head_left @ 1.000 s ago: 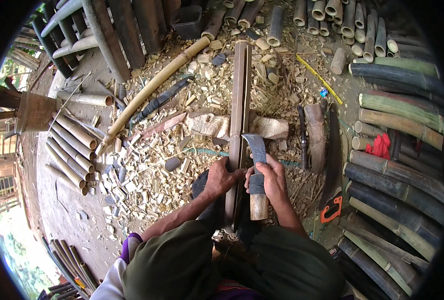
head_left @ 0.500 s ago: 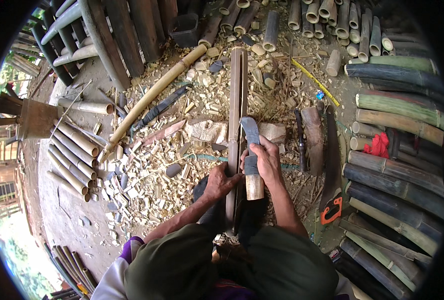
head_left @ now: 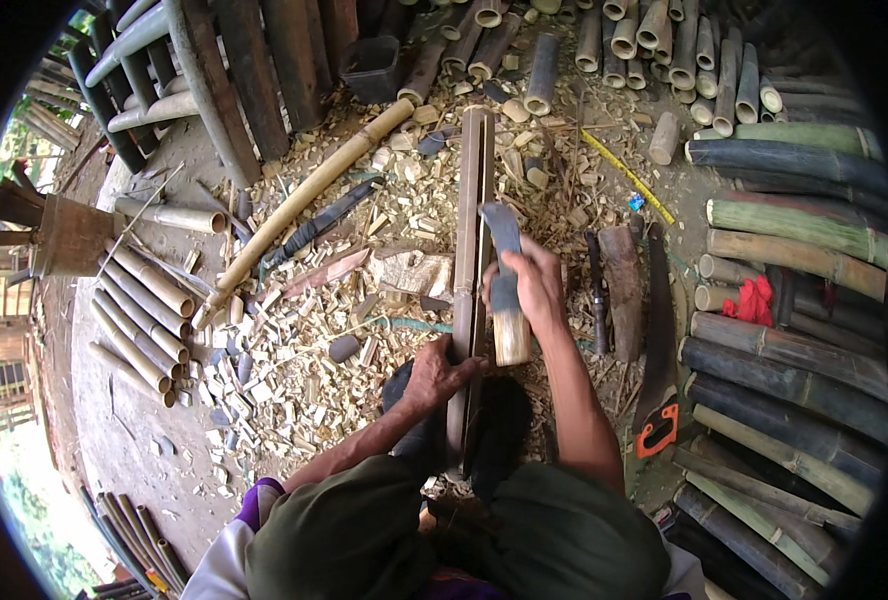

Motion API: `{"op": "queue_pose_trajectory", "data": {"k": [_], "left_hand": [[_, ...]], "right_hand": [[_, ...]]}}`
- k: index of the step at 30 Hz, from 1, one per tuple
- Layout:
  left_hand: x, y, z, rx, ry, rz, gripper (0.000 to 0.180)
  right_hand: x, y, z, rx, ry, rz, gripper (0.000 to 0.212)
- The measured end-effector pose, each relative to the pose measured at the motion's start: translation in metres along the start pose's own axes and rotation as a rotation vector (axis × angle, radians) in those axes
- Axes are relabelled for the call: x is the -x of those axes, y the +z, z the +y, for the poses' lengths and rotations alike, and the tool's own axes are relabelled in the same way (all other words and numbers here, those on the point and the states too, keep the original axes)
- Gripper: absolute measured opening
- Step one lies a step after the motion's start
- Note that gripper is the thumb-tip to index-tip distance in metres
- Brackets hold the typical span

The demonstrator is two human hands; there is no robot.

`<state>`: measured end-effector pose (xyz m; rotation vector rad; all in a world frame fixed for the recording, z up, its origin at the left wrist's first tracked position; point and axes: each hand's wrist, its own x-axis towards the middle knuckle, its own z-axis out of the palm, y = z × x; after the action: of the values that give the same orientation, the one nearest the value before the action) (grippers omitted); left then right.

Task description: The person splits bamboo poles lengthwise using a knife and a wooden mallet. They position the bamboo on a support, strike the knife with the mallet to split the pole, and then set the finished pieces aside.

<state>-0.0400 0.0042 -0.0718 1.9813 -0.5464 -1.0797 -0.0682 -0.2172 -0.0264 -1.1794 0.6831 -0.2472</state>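
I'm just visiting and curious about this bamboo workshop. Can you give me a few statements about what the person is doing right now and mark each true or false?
1. The right hand grips a chopping knife with a wooden handle. True.
2. The left hand rests on a long split bamboo pole. True.
3. The saw with the orange handle is in the left hand. False: it lies on the ground to the person's right.
4. The red cloth is draped over the pole being worked. False: it sits among the stacked bamboo at the right.
5. Pale chips litter the ground. True.
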Motion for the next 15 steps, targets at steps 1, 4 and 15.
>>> {"op": "queue_pose_trajectory", "data": {"k": [1, 4, 15], "left_hand": [[0.001, 0.002, 0.001, -0.006, 0.0, -0.003, 0.051], [0.0, -0.002, -0.003, -0.056, 0.008, -0.004, 0.054], [-0.022, -0.002, -0.001, 0.145, 0.064, -0.023, 0.053]], "right_hand": [[-0.014, -0.003, -0.003, 0.04, -0.046, 0.002, 0.027], [-0.026, -0.002, -0.028, 0.04, -0.048, 0.03, 0.028], [0.033, -0.005, -0.002, -0.048, 0.096, 0.006, 0.027]]}}
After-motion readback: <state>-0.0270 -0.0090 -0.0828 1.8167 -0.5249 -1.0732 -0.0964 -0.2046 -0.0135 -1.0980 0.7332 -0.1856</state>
